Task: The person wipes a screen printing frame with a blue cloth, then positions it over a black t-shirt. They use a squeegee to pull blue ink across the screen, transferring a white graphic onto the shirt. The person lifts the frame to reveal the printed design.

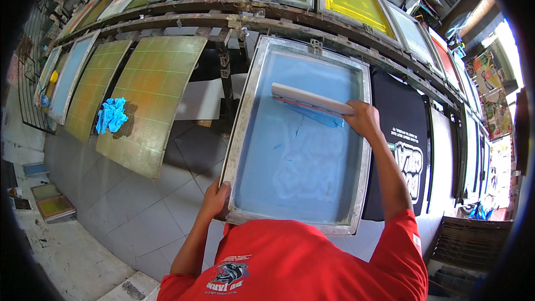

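1. Two hands: the right hand [365,120] has its fingers closed around the right end of one pale squeegee [312,98]; the left hand [216,198] clasps the lower left corner of one frame [361,173], its fingers partly hidden.
2. The squeegee lies across the upper half of the frame's single blue mesh [259,167], slanting down to the right, with one pool of blue ink [317,117] along its near edge and a few small streaks below.
3. One metal clamp [315,47] sits on the frame's far rail.
4. Just right of the frame lies one black T-shirt [393,111] with white print.
5. To the left, apart from the frame, are two bare boards with green gridlines, the nearer board [156,89] and the farther board [96,86]; one crumpled blue cloth [112,116] lies on the nearer.
6. Along the far row, two screens show blue, one yellow screen [356,6] stands right of them, and one red screen [446,58] lies farther right.
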Available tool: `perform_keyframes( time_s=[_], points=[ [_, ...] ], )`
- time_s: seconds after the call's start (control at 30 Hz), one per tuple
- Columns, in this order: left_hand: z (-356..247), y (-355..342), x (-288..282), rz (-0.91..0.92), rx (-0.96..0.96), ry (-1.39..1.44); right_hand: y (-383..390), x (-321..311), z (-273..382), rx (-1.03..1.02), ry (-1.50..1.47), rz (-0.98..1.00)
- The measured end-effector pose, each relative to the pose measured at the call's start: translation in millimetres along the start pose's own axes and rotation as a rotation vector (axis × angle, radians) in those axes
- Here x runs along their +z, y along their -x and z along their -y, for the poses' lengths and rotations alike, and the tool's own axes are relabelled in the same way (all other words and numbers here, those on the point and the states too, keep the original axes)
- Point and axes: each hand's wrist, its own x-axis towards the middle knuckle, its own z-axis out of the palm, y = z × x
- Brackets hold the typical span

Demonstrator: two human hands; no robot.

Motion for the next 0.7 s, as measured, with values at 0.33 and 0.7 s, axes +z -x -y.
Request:
perform_keyframes(
  time_s=[0.33, 0.7],
  points=[
    [-8.3, 4.1, 0.4, -0.05, 0.026, -0.068, -16.6, 23.3, 1.6, 0.093, -0.24, -0.12],
    [0.2, 1.7, 1.0, -0.059, 0.053, -0.096, -1.8, 14.4, -7.1, 0.015, -0.178, -0.057]
  ],
)
